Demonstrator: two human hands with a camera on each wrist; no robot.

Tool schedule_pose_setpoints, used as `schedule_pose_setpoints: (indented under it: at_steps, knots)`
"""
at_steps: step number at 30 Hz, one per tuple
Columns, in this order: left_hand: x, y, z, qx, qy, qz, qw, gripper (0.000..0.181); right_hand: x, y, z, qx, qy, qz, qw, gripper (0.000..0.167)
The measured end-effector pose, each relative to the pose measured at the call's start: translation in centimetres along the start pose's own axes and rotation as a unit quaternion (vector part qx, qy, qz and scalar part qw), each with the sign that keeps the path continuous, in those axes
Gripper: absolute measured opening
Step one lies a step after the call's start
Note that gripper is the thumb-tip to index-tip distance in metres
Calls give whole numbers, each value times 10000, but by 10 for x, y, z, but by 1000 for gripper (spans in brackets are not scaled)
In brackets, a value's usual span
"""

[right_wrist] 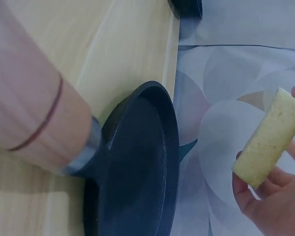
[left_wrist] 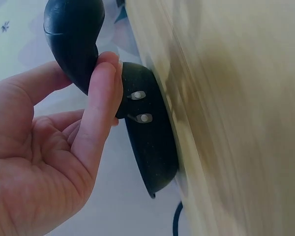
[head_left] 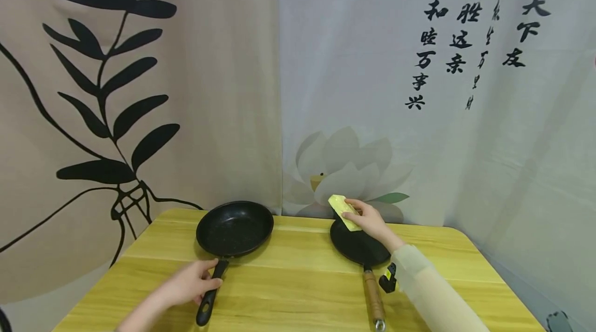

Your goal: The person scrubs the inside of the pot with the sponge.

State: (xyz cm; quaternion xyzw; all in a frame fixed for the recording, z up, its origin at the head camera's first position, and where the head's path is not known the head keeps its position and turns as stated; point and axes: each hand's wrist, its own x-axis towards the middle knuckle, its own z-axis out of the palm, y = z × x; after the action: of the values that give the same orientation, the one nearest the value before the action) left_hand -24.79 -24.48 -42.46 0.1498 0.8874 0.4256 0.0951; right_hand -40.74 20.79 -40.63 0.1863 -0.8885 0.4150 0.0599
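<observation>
The left hand (head_left: 193, 284) pinches the black handle (head_left: 211, 296) of a deep black frying pan (head_left: 235, 228) at the table's left. In the left wrist view, thumb and fingers of that hand (left_wrist: 54, 132) hold the handle (left_wrist: 76, 39) close to the pan (left_wrist: 150, 142). Over the far part of a flatter black pan (head_left: 356, 244) with a wooden handle (head_left: 374, 296), the right hand (head_left: 372, 221) grips a pale yellow block (head_left: 343, 212) by its sides. The right wrist view shows the block (right_wrist: 270, 140) between thumb and fingers, apart from the pan (right_wrist: 137, 172).
A small black object with a yellow patch (head_left: 388, 277) lies right of the wooden handle, near the right sleeve (head_left: 433, 290). The wooden table (head_left: 293, 280) ends at a printed curtain (head_left: 233, 89) behind both pans.
</observation>
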Motion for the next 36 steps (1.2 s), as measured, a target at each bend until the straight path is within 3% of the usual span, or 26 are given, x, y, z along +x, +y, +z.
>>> schedule_pose_setpoints:
  at_steps: [4, 9, 27, 36]
  knots:
    - [1, 5, 5, 24, -102, 68, 9999, 71, 3, -3, 1, 23, -39, -26, 10000, 59]
    - [2, 8, 10, 68, -59, -71, 9999, 70, 6, -8, 4, 96, -114, -74, 9999, 60]
    - [5, 10, 17, 89, 79, -261, 9996, 68, 23, -28, 22, -373, -453, -449, 9973, 59]
    - [4, 17, 25, 135, -103, 72, 9998, 67, 29, -32, 29, -437, -545, -594, 9958, 57]
